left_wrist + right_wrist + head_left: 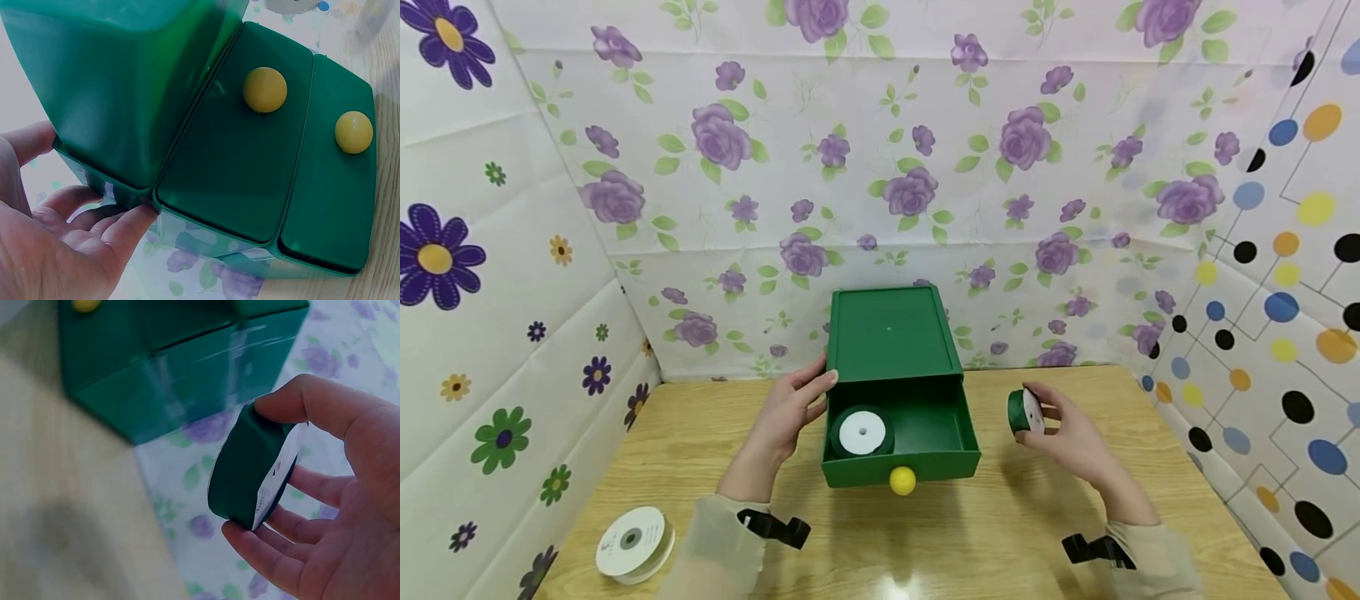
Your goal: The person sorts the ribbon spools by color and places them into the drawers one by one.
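In the head view a green drawer cabinet stands mid-table, its top drawer pulled out. Inside the drawer, at its left, lies a dark green ribbon spool with a white face. My left hand rests against the cabinet's left side near the front; in the left wrist view its fingers touch the side beside the top drawer. Off to the right of the cabinet, my right hand holds another green ribbon spool, pinched between thumb and fingers, its white face turned toward the palm.
White ribbon spools lie stacked at the table's front left. Yellow ball knobs stick out from the drawer fronts. Floral cloth hangs close behind the cabinet, and patterned sheets flank the wooden table on both sides.
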The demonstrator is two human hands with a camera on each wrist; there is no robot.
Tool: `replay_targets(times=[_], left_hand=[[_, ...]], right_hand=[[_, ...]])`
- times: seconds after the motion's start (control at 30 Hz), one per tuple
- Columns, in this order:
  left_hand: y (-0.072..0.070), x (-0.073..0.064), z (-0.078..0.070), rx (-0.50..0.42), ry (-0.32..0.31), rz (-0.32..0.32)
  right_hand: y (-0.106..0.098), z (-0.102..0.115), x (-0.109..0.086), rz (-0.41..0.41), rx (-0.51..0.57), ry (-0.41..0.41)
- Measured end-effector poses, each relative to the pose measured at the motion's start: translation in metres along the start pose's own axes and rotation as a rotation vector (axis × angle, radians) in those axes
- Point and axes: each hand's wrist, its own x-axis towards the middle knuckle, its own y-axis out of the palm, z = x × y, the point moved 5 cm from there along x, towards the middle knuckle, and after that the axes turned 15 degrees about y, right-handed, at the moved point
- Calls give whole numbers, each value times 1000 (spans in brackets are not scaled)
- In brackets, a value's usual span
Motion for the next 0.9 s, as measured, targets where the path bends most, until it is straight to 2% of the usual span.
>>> replay_targets(times=[0.3,0.63,0.9], left_hand=[[-1,0,0,-6,-2,-11],[-1,0,0,-9,-1,-14],[0,0,0,-3,3,-14]], right_hand=[[-10,39,-6,36,42,-60],[-8,58,-16,40,69,-97],[-8,81,-24,15,71,-170]])
